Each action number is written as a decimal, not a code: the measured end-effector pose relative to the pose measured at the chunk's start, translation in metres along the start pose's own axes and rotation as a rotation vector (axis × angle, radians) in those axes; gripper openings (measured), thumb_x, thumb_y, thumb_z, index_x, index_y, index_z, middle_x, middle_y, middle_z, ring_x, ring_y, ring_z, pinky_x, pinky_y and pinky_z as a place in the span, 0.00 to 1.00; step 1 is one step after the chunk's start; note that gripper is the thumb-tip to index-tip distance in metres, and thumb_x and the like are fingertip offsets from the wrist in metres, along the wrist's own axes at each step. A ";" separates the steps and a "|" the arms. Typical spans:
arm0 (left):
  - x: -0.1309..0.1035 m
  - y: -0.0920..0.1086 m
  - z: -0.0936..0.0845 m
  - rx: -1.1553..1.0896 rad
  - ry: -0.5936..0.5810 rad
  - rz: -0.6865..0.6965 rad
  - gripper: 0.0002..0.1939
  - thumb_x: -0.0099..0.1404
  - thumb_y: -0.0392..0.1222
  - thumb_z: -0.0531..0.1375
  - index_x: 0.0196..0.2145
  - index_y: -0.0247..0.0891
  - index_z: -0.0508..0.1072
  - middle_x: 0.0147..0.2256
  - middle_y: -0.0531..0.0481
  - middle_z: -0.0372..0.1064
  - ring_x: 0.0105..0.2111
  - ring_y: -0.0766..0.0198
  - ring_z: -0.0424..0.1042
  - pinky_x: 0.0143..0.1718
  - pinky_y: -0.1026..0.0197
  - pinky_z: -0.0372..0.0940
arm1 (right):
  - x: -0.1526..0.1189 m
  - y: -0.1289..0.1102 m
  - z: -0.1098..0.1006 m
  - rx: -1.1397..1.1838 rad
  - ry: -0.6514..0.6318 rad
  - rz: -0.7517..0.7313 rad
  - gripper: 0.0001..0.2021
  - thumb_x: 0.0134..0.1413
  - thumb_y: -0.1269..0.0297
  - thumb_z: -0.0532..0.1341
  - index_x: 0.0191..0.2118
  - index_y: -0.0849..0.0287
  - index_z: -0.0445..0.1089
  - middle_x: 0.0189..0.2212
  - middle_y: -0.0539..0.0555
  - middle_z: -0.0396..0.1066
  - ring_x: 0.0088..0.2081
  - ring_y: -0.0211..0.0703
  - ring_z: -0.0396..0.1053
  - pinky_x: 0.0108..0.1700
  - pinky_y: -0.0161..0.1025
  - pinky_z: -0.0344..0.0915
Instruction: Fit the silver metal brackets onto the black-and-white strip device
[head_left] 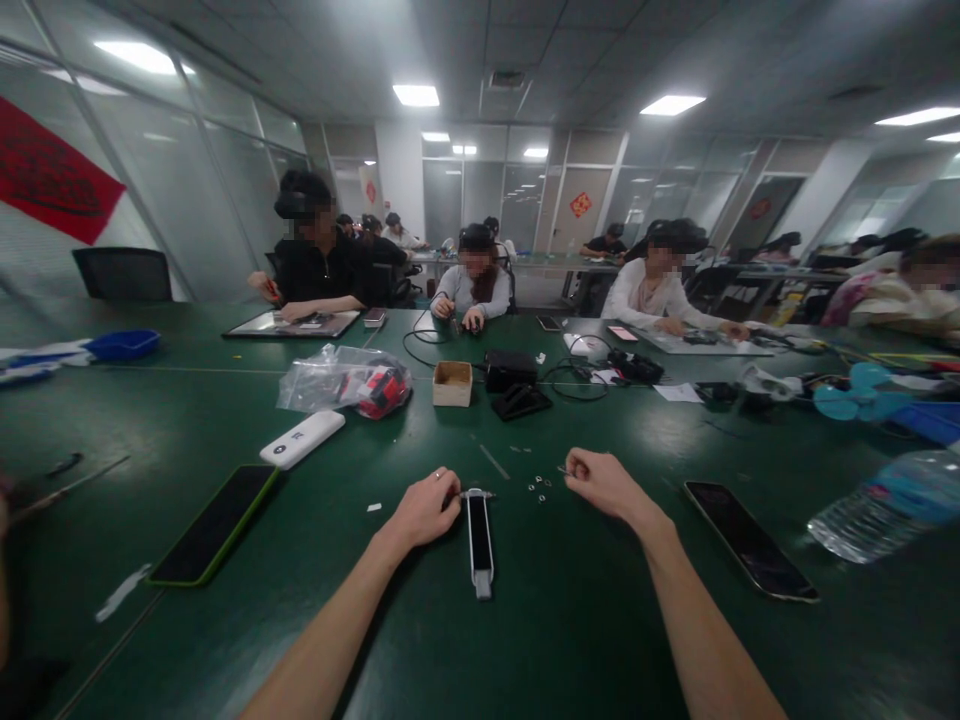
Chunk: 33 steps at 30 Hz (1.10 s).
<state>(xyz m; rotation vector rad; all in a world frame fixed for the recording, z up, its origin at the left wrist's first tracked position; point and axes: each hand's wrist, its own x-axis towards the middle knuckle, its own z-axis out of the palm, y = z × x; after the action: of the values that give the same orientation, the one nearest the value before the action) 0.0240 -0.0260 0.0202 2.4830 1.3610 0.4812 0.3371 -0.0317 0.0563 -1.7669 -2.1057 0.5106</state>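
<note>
Narrow device: the white-rimmed device (481, 540) lay flat on the green surface (570, 640), between the two hands and nearer the left, its long side running toward the person.
Left grip: the left hand (426, 506) was narrow, its fingertips appearing pinched on the left end of the metal crosspiece (487, 495) at the device's far end.
Right grip: the right hand (602, 484), well apart from the device, pinched a small metal piece (562, 470), too small to identify.
Risk at the crosspiece: a sideways push from the left fingers might have swung the device round, since nothing visible pinned its near end.
Risk to the small rings: the rings (541, 487) lay loose between the device and the right hand; a low sweep of that hand could have scattered them, as no tray held them.
Risk at the right pinch: so tiny a part could easily have slipped out if the fingertips shifted, and been hard to find among the rings and the nearby clear strip (493, 462).
Device's look: slim and straight, with a long dark centre inside a pale rim, and a pale block-like near end; finer detail was too small to read.
</note>
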 end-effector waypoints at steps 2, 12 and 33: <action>0.000 0.000 0.001 0.009 0.009 0.009 0.04 0.60 0.36 0.51 0.34 0.39 0.64 0.33 0.50 0.64 0.31 0.64 0.65 0.33 0.62 0.59 | 0.000 -0.010 0.003 0.061 0.146 -0.115 0.06 0.54 0.63 0.55 0.31 0.58 0.66 0.25 0.49 0.66 0.27 0.37 0.63 0.31 0.34 0.58; 0.000 0.002 -0.002 -0.004 -0.012 -0.020 0.04 0.60 0.36 0.51 0.34 0.39 0.65 0.33 0.50 0.65 0.31 0.63 0.66 0.33 0.62 0.60 | 0.001 -0.059 0.054 -0.020 0.132 -0.359 0.04 0.55 0.72 0.57 0.34 0.58 0.68 0.35 0.53 0.67 0.36 0.40 0.65 0.38 0.37 0.64; 0.001 0.000 0.001 0.015 0.016 -0.007 0.04 0.58 0.36 0.52 0.33 0.39 0.66 0.32 0.50 0.65 0.30 0.63 0.65 0.32 0.62 0.59 | 0.000 -0.057 0.054 -0.026 -0.097 -0.301 0.08 0.52 0.73 0.56 0.38 0.58 0.70 0.36 0.54 0.68 0.39 0.41 0.65 0.43 0.37 0.62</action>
<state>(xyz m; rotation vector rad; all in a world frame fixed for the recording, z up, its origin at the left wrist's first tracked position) 0.0245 -0.0254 0.0198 2.4908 1.3840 0.4918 0.2621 -0.0437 0.0368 -1.4254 -2.3994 0.4948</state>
